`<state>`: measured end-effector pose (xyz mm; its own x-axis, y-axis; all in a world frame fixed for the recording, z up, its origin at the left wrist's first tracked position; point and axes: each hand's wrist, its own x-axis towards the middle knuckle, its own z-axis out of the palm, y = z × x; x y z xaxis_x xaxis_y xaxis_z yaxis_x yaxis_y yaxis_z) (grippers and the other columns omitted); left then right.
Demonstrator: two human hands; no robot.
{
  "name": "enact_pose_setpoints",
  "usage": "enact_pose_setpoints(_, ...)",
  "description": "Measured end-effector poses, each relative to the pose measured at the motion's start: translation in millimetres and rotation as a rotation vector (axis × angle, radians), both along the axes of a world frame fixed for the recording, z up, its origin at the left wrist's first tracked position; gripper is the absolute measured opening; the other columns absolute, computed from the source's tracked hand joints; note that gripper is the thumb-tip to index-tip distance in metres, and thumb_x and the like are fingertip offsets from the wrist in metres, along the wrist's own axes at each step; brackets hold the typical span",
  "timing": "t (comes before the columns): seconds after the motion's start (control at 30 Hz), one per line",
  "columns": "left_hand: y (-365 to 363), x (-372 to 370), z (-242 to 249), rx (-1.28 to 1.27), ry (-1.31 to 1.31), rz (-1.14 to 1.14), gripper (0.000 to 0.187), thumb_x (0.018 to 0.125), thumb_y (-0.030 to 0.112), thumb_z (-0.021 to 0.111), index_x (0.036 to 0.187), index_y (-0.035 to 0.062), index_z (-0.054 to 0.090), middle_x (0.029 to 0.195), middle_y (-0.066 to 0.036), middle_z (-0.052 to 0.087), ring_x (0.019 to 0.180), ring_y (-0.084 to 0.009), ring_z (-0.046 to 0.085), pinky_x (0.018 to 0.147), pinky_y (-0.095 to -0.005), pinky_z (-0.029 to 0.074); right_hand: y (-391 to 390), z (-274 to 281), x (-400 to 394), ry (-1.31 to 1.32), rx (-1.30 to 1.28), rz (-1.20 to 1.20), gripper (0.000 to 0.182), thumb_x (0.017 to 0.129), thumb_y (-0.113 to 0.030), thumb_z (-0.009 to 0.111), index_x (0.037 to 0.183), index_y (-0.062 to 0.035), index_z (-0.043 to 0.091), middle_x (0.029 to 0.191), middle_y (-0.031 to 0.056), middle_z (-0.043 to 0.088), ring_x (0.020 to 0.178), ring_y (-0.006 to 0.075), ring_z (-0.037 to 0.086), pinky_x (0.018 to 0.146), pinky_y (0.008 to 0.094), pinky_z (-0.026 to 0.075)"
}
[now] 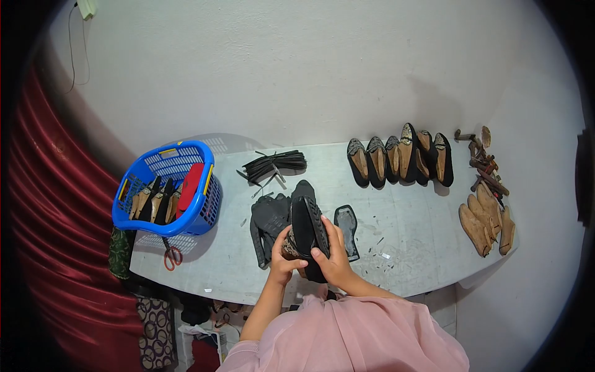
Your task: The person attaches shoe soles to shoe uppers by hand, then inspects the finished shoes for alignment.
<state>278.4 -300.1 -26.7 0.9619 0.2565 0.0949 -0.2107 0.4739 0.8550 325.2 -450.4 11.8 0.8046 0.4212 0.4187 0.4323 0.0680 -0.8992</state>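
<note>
A black shoe (304, 226) with a patterned upper is held between my two hands over the front middle of the table, its black underside partly facing up. My left hand (286, 260) grips its left side near the patterned part. On its right side my right hand (333, 257) is wrapped round a dark ridged sole (317, 226) lying against the shoe. Behind and left of the shoe is a pile of black soles (269, 217). Just right of my right hand lies a single black sole (346, 224).
A blue basket (207, 198) with shoes stands on the left of the table (409, 248), scissors (171, 255) by its front. Black strips (276, 164) lie at the back. Several shoes (406, 152) stand back right, near wooden lasts (483, 220) and tools (486, 167). Small scraps lie front right.
</note>
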Motion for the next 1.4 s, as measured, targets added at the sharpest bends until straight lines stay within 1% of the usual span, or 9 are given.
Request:
enact_pose_setpoints(0.63,-2,-2,1,-0.058,-0.003,-0.028,0.096,0.047,-0.001,0.080,0.134,0.0012,0.040,0.119,-0.010,0.058,0.109,-0.0222,0.057,0.098,-0.0344,0.044,1,-12,-6,-0.012,-0.005,0.009,0.077,0.086,-0.037,0.062,0.143,-0.0006,0.025,0.131,0.0236,0.032,0.122,0.0352,0.038,0.104,0.0409,0.030)
enact_pose_setpoints(0.83,-1,1,-8,0.021,-0.004,-0.006,0.093,0.055,0.005,0.080,0.137,0.0012,0.037,0.123,-0.010,0.055,0.112,-0.0219,0.055,0.098,-0.0337,0.042,2,-4,-5,0.014,-0.079,0.007,0.089,0.079,-0.034,0.070,0.144,-0.0004,0.021,0.130,0.0233,0.036,0.123,0.0348,0.038,0.104,0.0414,0.031)
enact_pose_setpoints(0.97,4,0,-3,0.198,0.021,-0.123,0.085,0.067,0.018,0.075,0.139,0.0011,0.034,0.132,-0.011,0.046,0.122,-0.0227,0.046,0.104,-0.0344,0.033,0,-7,0,0.099,-0.111,-0.012,0.091,0.076,-0.029,0.073,0.144,0.0006,0.022,0.127,0.0229,0.040,0.123,0.0343,0.039,0.105,0.0417,0.030)
enact_pose_setpoints(1.07,18,1,0,0.274,-0.009,-0.228,0.082,0.076,0.037,0.063,0.142,0.0026,0.029,0.139,-0.012,0.038,0.131,-0.0233,0.035,0.107,-0.0350,0.025,-7,-20,11,-0.028,-0.196,-0.048,0.090,0.075,-0.037,0.075,0.144,-0.0062,0.026,0.125,0.0252,0.040,0.114,0.0380,0.049,0.094,0.0395,0.043)
enact_pose_setpoints(1.17,32,-3,17,0.231,0.148,-0.071,0.081,0.082,0.052,0.056,0.143,0.0046,0.030,0.139,-0.010,0.039,0.130,-0.0219,0.036,0.103,-0.0343,0.029,-19,-24,12,-0.223,-0.440,-0.034,0.086,0.072,-0.039,0.076,0.142,-0.0117,0.034,0.121,0.0269,0.043,0.104,0.0411,0.054,0.086,0.0416,0.048)
enact_pose_setpoints(1.2,38,-4,15,0.180,0.141,-0.105,0.075,0.086,0.051,0.053,0.141,0.0044,0.033,0.136,-0.009,0.044,0.127,-0.0218,0.042,0.102,-0.0333,0.032,-21,-30,12,-0.309,-0.418,-0.038,0.082,0.070,-0.040,0.077,0.139,-0.0170,0.041,0.118,0.0275,0.046,0.096,0.0428,0.057,0.079,0.0433,0.050)
enact_pose_setpoints(1.3,42,-12,11,0.198,0.201,-0.243,0.067,0.088,0.045,0.055,0.138,0.0041,0.038,0.129,-0.008,0.051,0.117,-0.0196,0.050,0.099,-0.0322,0.036,-28,-47,10,-0.465,-0.465,0.040,0.078,0.069,-0.038,0.077,0.137,-0.0182,0.044,0.118,0.0261,0.046,0.095,0.0405,0.058,0.078,0.0430,0.050)
enact_pose_setpoints(1.33,40,-12,3,0.260,0.171,-0.226,0.059,0.088,0.034,0.061,0.134,0.0026,0.043,0.120,-0.007,0.056,0.109,-0.0168,0.054,0.096,-0.0307,0.039,-29,-55,9,-0.498,-0.480,0.042,0.077,0.069,-0.037,0.076,0.137,-0.0204,0.045,0.118,0.0253,0.047,0.094,0.0392,0.057,0.078,0.0433,0.049)
enact_pose_setpoints(1.4,32,-17,2,0.280,0.264,-0.174,0.056,0.087,0.028,0.064,0.132,0.0016,0.045,0.118,-0.007,0.056,0.107,-0.0152,0.054,0.095,-0.0294,0.041,-29,-71,8,-0.554,-0.500,0.038,0.076,0.068,-0.036,0.078,0.135,-0.0182,0.046,0.116,0.0251,0.047,0.094,0.0398,0.057,0.077,0.0440,0.049)
